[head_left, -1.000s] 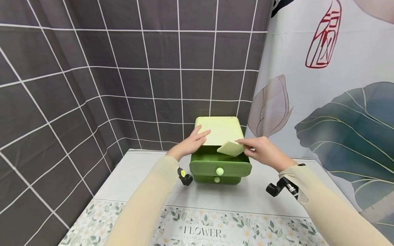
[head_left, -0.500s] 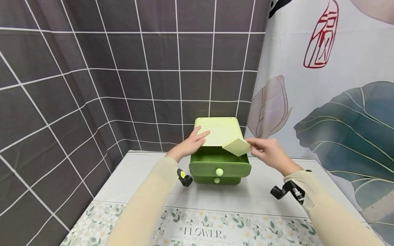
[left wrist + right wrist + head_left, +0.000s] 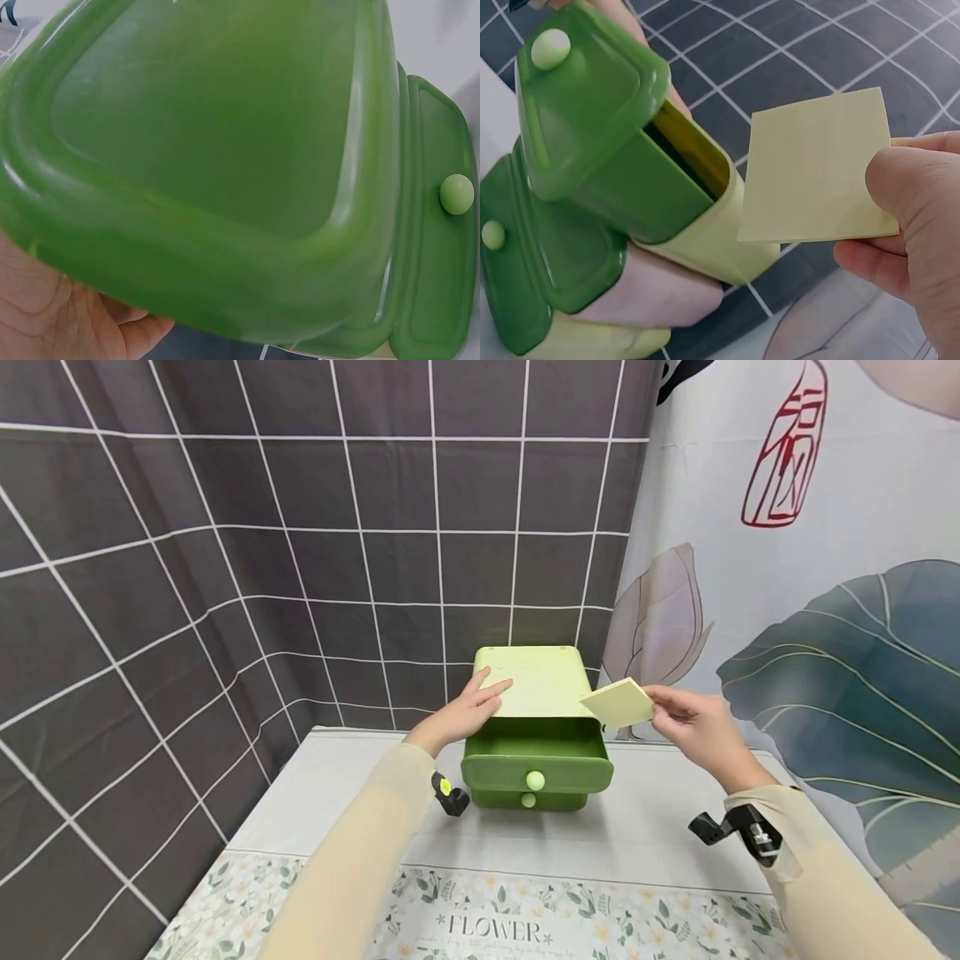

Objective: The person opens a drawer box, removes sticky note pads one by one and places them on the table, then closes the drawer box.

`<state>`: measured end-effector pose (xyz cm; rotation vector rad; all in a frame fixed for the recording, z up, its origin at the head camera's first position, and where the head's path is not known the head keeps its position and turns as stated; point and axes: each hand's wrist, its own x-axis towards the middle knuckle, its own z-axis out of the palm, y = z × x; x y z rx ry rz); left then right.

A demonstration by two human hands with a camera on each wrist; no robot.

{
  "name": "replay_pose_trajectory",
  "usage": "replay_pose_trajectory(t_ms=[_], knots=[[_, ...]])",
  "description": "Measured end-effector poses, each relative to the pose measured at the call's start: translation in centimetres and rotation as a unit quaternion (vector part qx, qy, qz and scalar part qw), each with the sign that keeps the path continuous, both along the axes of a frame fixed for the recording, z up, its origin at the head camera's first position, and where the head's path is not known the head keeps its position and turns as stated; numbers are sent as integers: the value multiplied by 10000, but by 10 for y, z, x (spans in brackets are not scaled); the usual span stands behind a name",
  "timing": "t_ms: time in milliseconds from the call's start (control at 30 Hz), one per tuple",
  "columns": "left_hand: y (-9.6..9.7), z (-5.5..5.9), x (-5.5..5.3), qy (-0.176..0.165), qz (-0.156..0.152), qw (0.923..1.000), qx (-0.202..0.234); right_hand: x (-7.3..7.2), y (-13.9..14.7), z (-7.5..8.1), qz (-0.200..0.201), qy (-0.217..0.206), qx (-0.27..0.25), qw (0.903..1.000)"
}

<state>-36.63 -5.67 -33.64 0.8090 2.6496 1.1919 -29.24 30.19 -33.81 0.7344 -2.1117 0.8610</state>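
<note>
A small drawer unit [image 3: 536,672] with a pale yellow-green top stands against the back wall. Its green top drawer [image 3: 517,772] is pulled out, and a lower drawer [image 3: 510,262] sits beneath it. My left hand [image 3: 468,710] rests on the left part of the unit's top with its fingers spread. To the right of the unit, my right hand [image 3: 697,722] pinches a pad of pale yellow sticky notes [image 3: 817,169] between thumb and fingers, held in the air. In the left wrist view, the drawer front [image 3: 217,127] hides most of the left hand.
The unit stands on a white table cover [image 3: 352,768] with a flowered border [image 3: 487,893] at the front. A dark cloth with white grid lines [image 3: 390,568] hangs behind and on the left. A printed curtain [image 3: 750,610] hangs at the right.
My right hand has moved right and slightly up with the sticky note pad, from over the open drawer to beside the unit. The left hand has stayed on top.
</note>
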Motion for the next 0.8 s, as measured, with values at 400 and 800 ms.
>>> replay_pose_trajectory(t_ms=[400, 800], knots=[[-1, -2, -2, 49, -18, 10000, -14, -1, 31, -15, -530, -152, 367, 9978], [-1, -2, -1, 21, 8, 10000, -6, -13, 50, -56, -867, -701, 1475, 9828]])
